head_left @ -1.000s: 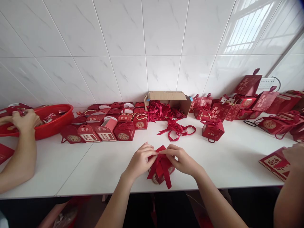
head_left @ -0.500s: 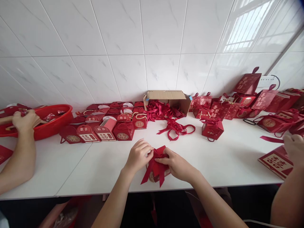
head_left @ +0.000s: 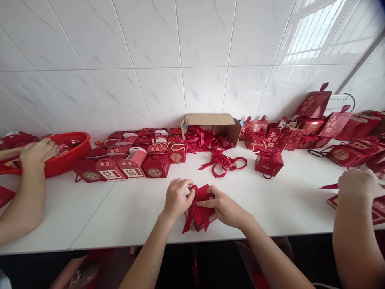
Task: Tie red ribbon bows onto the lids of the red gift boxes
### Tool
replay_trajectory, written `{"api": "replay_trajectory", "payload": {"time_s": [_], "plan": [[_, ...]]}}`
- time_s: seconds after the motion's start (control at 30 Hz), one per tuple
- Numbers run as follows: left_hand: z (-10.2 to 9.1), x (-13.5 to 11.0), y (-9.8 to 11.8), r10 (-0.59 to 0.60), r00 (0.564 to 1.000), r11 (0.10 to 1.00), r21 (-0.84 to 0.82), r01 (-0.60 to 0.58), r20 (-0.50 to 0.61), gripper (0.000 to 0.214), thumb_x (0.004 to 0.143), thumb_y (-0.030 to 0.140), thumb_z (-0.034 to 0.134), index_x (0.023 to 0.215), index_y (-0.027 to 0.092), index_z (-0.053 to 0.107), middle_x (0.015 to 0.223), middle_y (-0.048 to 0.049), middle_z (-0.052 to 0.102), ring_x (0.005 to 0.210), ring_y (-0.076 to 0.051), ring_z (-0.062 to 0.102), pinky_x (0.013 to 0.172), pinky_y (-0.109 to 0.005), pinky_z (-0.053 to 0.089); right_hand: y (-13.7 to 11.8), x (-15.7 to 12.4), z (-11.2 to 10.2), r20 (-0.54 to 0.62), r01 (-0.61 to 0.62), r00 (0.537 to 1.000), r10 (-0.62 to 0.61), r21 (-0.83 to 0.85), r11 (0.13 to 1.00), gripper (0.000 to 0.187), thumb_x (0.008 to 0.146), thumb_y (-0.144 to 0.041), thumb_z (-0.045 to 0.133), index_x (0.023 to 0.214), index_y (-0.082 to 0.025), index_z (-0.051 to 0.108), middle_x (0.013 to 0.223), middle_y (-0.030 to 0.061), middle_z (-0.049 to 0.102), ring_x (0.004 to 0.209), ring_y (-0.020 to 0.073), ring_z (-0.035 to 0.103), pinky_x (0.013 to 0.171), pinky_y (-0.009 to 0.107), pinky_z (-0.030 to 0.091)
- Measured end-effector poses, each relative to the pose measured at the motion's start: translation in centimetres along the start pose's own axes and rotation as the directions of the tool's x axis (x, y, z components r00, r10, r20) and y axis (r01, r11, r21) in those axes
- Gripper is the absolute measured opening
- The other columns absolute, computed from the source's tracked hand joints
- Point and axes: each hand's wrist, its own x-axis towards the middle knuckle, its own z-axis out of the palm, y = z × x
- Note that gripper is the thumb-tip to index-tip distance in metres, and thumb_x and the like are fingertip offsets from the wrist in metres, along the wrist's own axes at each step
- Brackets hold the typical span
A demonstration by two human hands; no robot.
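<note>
A small red gift box [head_left: 201,220] stands near the front edge of the white table [head_left: 126,208], wrapped with a dark red ribbon [head_left: 200,198] whose tails hang over its front. My left hand [head_left: 177,198] pinches the ribbon at the box's top left, fingers closed. My right hand [head_left: 221,206] pinches the same ribbon from the right side, fingers closed too. Both hands meet above the box and hide the knot.
A cardboard box [head_left: 212,124] spilling red ribbons [head_left: 222,160] lies at the back. Rows of red gift boxes [head_left: 135,158] stand left; more boxes and bags [head_left: 313,132] crowd the right. One co-worker's hand [head_left: 37,150] reaches into a red basin [head_left: 64,154]; another's hand [head_left: 357,182] holds ribbon.
My hands have drawn closer together on the ribbon at the box's top. The right co-worker's hand rose and moved left with a ribbon. The left co-worker's hand shifted slightly at the basin.
</note>
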Motion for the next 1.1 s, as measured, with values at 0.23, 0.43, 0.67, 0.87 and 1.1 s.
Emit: {"api": "replay_trajectory", "payload": {"time_s": [0.23,0.43,0.67,0.87,1.1], "plan": [[-0.7,0.0,0.5,0.018,0.986,0.997,-0.076,-0.006,0.167,0.026,0.081,0.006,0.045,0.095,0.022,0.061,0.088,-0.0025,0.063,0.085,-0.018,0.058,0.079,-0.032,0.046,0.6,0.0,-0.1,0.002,0.03,1.0,-0.031,0.007,1.0,0.053,0.083,0.003,0.035,0.105,-0.028,0.071,0.091,0.0049,0.043,0.079,0.0139,0.051,0.069,0.029,0.052],[-2.3,-0.3,0.8,-0.02,0.938,0.913,-0.377,0.158,0.346,0.016,0.084,0.012,0.045,0.085,0.02,0.059,0.095,-0.0046,0.055,0.09,-0.016,0.056,0.085,-0.029,0.046,1.3,0.0,-0.5,0.064,0.063,0.996,-0.065,0.025,0.998,0.057,0.082,0.006,0.035,0.107,-0.032,0.071,0.087,0.0037,0.04,0.074,0.0116,0.046,0.068,0.025,0.05],[-2.6,-0.1,1.1,-0.016,0.91,0.914,-0.363,0.182,0.415,0.016,0.076,0.007,0.049,0.079,0.02,0.056,0.107,-0.0052,0.054,0.103,-0.019,0.054,0.094,-0.031,0.043,1.2,-0.1,-0.6,0.012,0.091,0.996,-0.092,0.096,0.991,0.043,0.09,-0.004,0.037,0.108,-0.026,0.069,0.096,0.0062,0.05,0.084,0.0142,0.054,0.073,0.027,0.05],[-2.4,-0.1,1.0,-0.021,0.899,0.89,-0.402,0.215,0.437,0.02,0.066,0.003,0.046,0.075,0.021,0.047,0.109,-0.0038,0.055,0.106,-0.02,0.05,0.094,-0.032,0.041,1.0,-0.3,-0.4,-0.086,0.054,0.995,-0.041,0.163,0.985,0.031,0.092,-0.01,0.04,0.111,-0.021,0.061,0.095,0.0055,0.056,0.083,0.0136,0.056,0.076,0.027,0.048],[-2.4,0.1,1.2,-0.029,0.867,0.797,-0.512,0.32,0.497,0.013,0.067,0.012,0.049,0.072,0.021,0.041,0.101,-0.0048,0.057,0.102,-0.022,0.049,0.092,-0.034,0.041,0.3,-0.3,0.2,-0.126,-0.137,0.976,0.176,0.271,0.953,0.014,0.091,-0.02,0.047,0.101,-0.019,0.057,0.082,0.0015,0.061,0.067,0.0114,0.053,0.062,0.023,0.044]]}}
